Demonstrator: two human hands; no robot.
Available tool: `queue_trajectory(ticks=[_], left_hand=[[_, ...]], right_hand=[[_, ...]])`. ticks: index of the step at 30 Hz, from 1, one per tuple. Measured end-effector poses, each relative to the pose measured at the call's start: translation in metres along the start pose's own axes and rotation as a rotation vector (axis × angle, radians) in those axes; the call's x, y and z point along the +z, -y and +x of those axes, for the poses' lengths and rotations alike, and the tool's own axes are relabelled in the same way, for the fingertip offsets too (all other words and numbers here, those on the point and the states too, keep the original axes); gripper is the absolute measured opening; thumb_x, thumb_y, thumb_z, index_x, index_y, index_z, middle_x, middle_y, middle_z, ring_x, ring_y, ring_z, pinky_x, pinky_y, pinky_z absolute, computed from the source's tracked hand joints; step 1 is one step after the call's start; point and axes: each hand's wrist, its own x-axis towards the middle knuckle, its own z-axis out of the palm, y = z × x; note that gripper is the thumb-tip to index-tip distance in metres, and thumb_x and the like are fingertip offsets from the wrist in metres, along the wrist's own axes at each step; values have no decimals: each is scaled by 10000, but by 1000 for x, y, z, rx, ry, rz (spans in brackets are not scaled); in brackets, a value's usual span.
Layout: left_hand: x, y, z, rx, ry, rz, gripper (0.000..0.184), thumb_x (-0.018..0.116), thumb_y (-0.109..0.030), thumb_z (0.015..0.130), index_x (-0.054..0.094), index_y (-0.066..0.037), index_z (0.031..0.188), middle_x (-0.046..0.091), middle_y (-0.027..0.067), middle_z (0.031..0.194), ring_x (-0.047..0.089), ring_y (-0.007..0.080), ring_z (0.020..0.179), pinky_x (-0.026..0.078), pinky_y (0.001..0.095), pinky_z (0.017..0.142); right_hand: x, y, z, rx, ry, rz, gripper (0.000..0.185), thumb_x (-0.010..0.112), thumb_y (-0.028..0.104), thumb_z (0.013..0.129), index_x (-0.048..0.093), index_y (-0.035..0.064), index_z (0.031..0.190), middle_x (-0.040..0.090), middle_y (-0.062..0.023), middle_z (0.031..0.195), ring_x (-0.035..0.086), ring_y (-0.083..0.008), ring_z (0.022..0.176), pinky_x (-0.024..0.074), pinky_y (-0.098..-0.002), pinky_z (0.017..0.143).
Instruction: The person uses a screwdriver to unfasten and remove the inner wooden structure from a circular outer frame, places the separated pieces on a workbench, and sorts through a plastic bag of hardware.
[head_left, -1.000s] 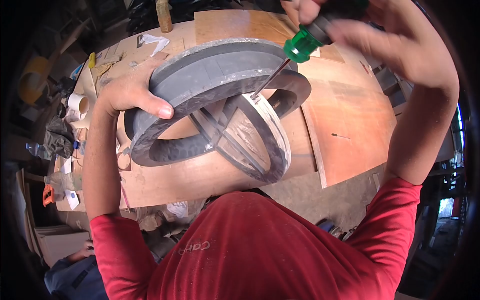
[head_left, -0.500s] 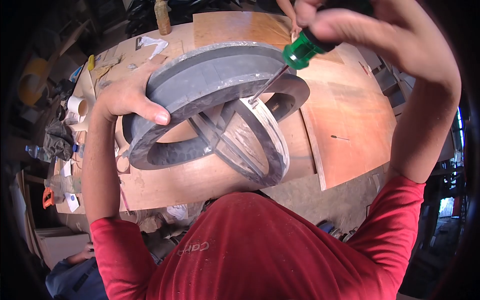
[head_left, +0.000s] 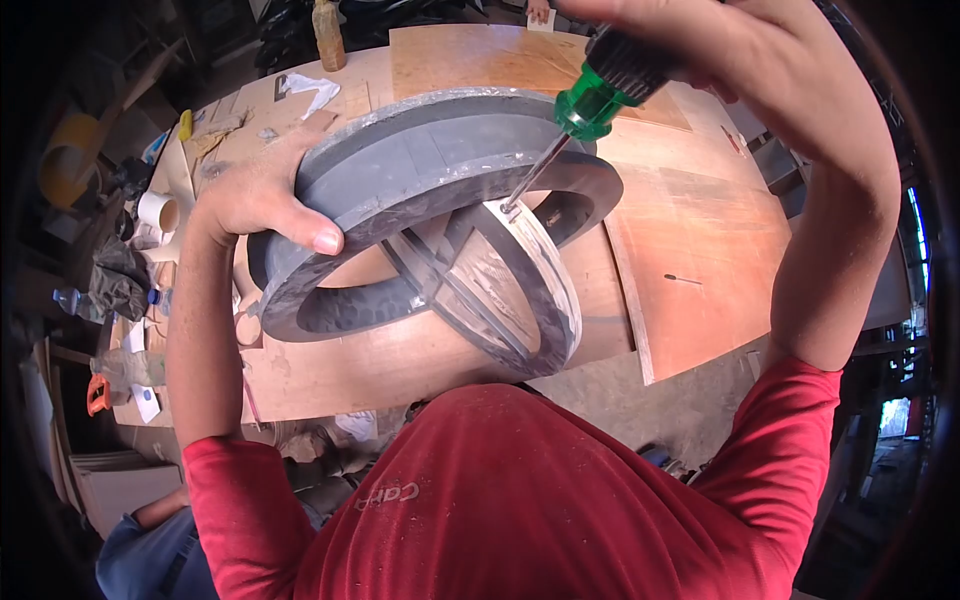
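A large grey wheel-like piece, built of curved rings, rests on the table. My left hand grips its left side, thumb on the front and the other fingers mostly hidden behind. Above it, my right hand is closed round the black and green handle of a screwdriver. The screwdriver slants down to the left, its tip at a small metal screw or fitting on the pale edge of an inner curved ring.
A plywood sheet on the right bears a small dark-handled tool. At the back stand a bottle and a white cloth. Another person's hand shows at the far edge, and a person in blue is low on the left.
My right hand has shifted its hold on the screwdriver handle, whose tip stays on the same spot. The other person's hand at the far edge has moved left. My left hand stays put.
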Motion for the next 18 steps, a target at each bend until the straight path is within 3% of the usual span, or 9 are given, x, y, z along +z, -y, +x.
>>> queue_trajectory(ticks=[5,6,9,10,13,14,17,18], left_hand=[[-1,3,2,8,28,-31,1137,959,-497,472,564,110,1349,669,213,1217,629,309,1135,452,346,1026],[0,2,2,10,27,-28,1123,958,-496,476,573,110,1339,672,208,1211,631,305,1129,456,345,1019],[1,-9,-1,-18,11,-4,1091,953,-496,483,594,109,1317,682,199,1191,639,300,1112,464,346,1004],[1,-13,-3,-50,-4,15,1074,950,-496,487,606,108,1305,688,194,1177,643,298,1101,469,347,996],[2,-14,-3,31,-42,35,1048,946,-496,494,621,102,1291,694,190,1161,647,297,1086,475,350,986],[1,-14,-2,32,-40,38,1048,946,-496,494,621,102,1291,694,190,1161,647,297,1086,475,350,986],[-1,-9,-1,-15,18,24,1055,944,-502,490,619,103,1291,690,196,1165,644,296,1089,471,351,994],[0,-8,-1,-21,6,26,1060,943,-507,485,620,103,1290,688,201,1172,641,298,1093,468,350,998]], right_hand=[[1,-41,-2,-377,-75,379,394,809,62,818,631,-14,1162,646,-68,1105,623,-124,973,517,-277,866],[5,-44,-2,-345,-67,383,389,810,66,818,625,-18,1149,633,-66,1100,614,-126,986,510,-275,872],[25,-46,4,-541,-312,-132,362,815,87,845,614,-8,1131,614,-79,1076,624,-129,950,519,-274,834],[36,-29,-4,-258,-396,-54,356,806,90,865,606,-2,1145,615,-80,1052,632,-128,902,528,-275,805],[32,-33,-10,-25,-430,27,337,772,111,925,598,5,1194,631,-88,1001,658,-124,801,548,-274,735],[29,-48,-9,-171,-427,204,350,772,112,923,601,-3,1207,639,-86,997,672,-133,816,558,-281,748],[32,-33,-14,-244,-409,492,415,776,102,904,599,-20,1259,660,-111,1051,697,-185,959,580,-332,866],[46,-44,-7,-287,-572,391,450,781,96,894,587,-21,1283,661,-121,1081,684,-204,1016,565,-353,923]])
